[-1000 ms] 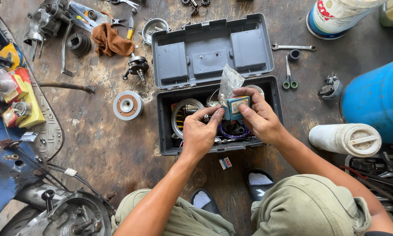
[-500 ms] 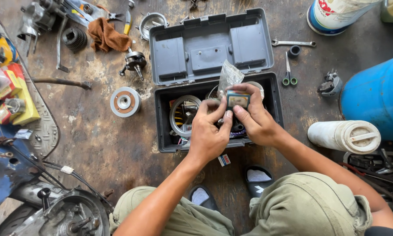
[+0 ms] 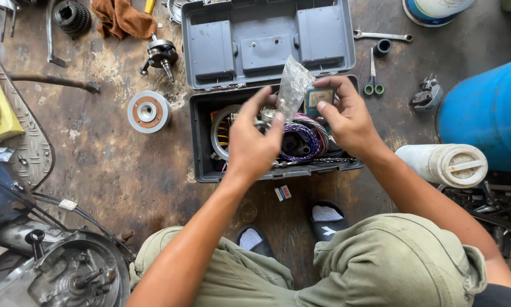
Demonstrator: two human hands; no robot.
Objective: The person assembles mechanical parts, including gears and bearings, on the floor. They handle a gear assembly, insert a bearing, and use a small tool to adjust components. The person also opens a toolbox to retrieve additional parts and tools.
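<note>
Stained concrete floor (image 3: 125, 165) carries an open grey toolbox (image 3: 267, 42) at the far middle, coiled wires (image 3: 304, 139) inside. Above it, the right hand (image 3: 349, 116) pinches a small teal box (image 3: 318, 98), while the left hand (image 3: 255, 142) grips a clear plastic bag (image 3: 294, 85) between thumb and fingers. Scissors (image 3: 372, 79) lie right of the toolbox; a round disc (image 3: 148, 111) lies left.

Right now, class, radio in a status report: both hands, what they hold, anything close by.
Left hand pinching clear plastic bag. Right hand holding small boxed part. Both above open grey toolbox.
</note>
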